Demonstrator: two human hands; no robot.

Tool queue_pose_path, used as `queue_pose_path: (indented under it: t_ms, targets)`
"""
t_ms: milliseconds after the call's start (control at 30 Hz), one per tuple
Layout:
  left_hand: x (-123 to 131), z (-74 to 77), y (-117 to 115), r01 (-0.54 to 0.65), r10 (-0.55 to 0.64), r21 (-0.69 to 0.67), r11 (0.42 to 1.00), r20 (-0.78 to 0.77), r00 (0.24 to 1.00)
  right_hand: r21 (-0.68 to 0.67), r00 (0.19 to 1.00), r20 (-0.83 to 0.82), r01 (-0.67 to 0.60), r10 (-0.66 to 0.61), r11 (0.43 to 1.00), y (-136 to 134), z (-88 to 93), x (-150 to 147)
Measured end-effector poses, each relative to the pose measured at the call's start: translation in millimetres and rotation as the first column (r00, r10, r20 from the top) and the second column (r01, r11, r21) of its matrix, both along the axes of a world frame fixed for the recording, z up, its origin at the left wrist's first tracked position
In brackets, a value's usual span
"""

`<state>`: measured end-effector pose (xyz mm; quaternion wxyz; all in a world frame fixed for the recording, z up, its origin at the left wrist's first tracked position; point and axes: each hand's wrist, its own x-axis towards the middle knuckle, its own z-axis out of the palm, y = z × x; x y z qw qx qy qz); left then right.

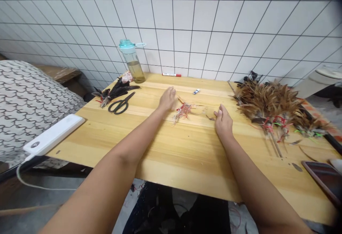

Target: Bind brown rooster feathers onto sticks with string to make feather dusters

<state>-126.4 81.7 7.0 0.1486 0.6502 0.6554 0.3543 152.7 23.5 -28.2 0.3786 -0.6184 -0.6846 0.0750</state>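
Observation:
A small heap of red and pale string scraps (183, 111) lies on the wooden table between my two hands. My left hand (167, 99) rests at the heap's left side, on its edge, with the fingers loosely extended and nothing visible in them. To the right of the scraps, my right hand (223, 120) is also on its edge, palm facing inward and fingers slightly bent, apparently holding nothing. By its fingertips lies a small feather bit (210, 118). The palm of my left hand is mostly turned out of sight.
Black-handled scissors (120, 105) and dark feathers (117, 90) lie left, near a water bottle (133, 64). A marker (171, 75) and a small blue-white object (196, 91) are at the back. Brown feather bundles (267, 100), a phone (320, 178) stand right; a white power bank (55, 134) sits left.

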Motion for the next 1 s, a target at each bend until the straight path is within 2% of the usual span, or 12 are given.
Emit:
queue_pose_path:
  t_ms: [133,233,300,367,433,500,567,633,733,800,867,1000]
  targets:
    - [1.5,-0.7,27.1,0.09,-0.113,-0.115,0.989,-0.206,0.972,0.07,0.987,-0.054,0.155,-0.151,0.986,0.6,6.0,-3.2]
    - [28.3,-3.0,19.6,0.26,-0.287,-0.128,0.957,-0.29,0.913,0.067,0.982,-0.077,0.179,-0.174,0.982,-3.4,13.4,-6.9]
    - [43.9,-3.7,5.7,0.404,-0.426,-0.138,0.904,-0.253,0.868,0.043,0.971,-0.081,0.227,-0.223,0.973,-7.3,19.6,-9.6]
    - [51.3,-2.6,-5.6,0.516,-0.53,-0.134,0.846,-0.118,0.84,0.013,0.955,-0.045,0.295,-0.294,0.955,-11.2,25.8,-12.5]
    - [52.4,0.8,-7.1,0.546,-0.546,-0.089,0.833,0.032,0.837,-0.013,0.938,0.009,0.347,-0.347,0.938,-14.0,30.9,-14.5]
    - [53.2,5.2,1.8,0.52,-0.515,-0.042,0.853,0.091,0.852,-0.029,0.929,0.045,0.368,-0.367,0.929,-15.3,34.1,-14.6]
    - [58.4,8.3,13.9,0.475,-0.473,-0.068,0.877,0.044,0.88,-0.031,0.924,0.056,0.38,-0.378,0.924,-15.0,35.0,-12.3]
    - [67.7,8.9,19.3,0.481,-0.495,-0.161,0.862,-0.057,0.867,-0.022,0.916,0.058,0.398,-0.396,0.917,-13.3,34.1,-8.0]
    - [77.9,8.7,5.7,0.639,-0.679,-0.246,0.729,-0.139,0.721,-0.028,0.904,0.031,0.426,-0.426,0.904,-9.1,30.1,-0.8]
    - [76.1,12.0,-9.7,0.76,-0.8,-0.267,0.592,-0.086,0.593,-0.059,0.898,-0.029,0.437,-0.439,0.898,-5.9,26.7,2.6]
    - [71.2,19.3,-18.2,0.802,-0.836,-0.273,0.531,-0.016,0.548,-0.089,0.885,-0.105,0.446,-0.454,0.89,-3.2,23.9,4.5]
    - [81.8,32.9,1.4,0.751,-0.772,-0.195,0.631,-0.057,0.634,-0.131,0.867,-0.147,0.461,-0.477,0.878,-0.2,23.1,7.1]
